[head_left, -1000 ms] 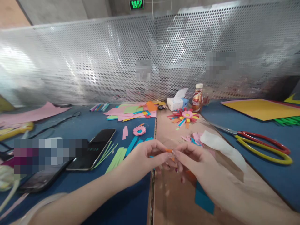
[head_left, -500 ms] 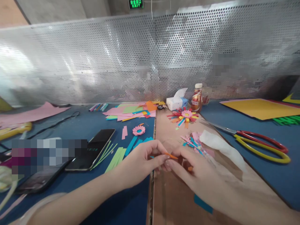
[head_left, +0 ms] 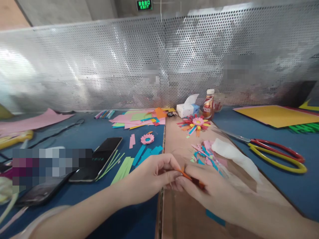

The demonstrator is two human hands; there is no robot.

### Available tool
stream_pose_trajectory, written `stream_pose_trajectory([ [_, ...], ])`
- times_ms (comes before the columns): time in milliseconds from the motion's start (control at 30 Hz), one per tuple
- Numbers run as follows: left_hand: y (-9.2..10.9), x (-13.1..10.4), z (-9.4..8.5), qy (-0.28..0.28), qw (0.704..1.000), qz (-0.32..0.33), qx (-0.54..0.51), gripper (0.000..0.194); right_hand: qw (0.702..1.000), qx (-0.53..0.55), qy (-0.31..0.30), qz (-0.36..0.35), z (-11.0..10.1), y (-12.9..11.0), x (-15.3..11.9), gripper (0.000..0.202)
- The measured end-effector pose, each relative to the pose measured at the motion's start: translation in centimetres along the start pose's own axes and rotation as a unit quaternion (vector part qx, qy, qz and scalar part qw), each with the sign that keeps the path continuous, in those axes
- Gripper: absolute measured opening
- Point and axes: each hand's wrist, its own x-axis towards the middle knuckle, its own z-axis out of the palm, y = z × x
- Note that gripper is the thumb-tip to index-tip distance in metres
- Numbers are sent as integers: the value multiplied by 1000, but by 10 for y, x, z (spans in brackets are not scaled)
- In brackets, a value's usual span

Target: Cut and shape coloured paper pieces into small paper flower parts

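Between the fingertips of both hands is a small orange paper strip (head_left: 185,175), partly hidden by the fingers. My left hand (head_left: 156,172) pinches its left end with thumb and index finger. My right hand (head_left: 208,182) is closed round the other part, its thumb against the left fingertips. Just beyond the hands lie blue paper strips (head_left: 153,151) and light green strips (head_left: 123,171). A pink paper ring with petal-like edges (head_left: 147,139) rests on the blue table. Under my right wrist a blue paper piece (head_left: 215,217) pokes out.
Scissors with red and yellow handles (head_left: 276,154) lie at the right. Paper scraps (head_left: 205,152) and a white tissue (head_left: 235,157) sit ahead of my right hand. Farther back are a paper flower (head_left: 198,122), a tissue pack (head_left: 186,110) and a bottle (head_left: 208,104). Phones (head_left: 99,159) lie left.
The orange strip has shifted and turned slightly between the fingers, and more of it shows by my right hand. My right fingers have moved a little. Both hands stay in nearly the same place.
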Motion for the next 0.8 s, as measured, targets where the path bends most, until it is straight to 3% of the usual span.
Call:
stream_pose_trajectory([
  [200,0,0,1,6,999,2,35,7,1000,8,-25,-13,3,4,0,35],
  [800,5,-5,0,-1,984,51,169,12,992,-13,-3,-129,-13,1,-2,34],
])
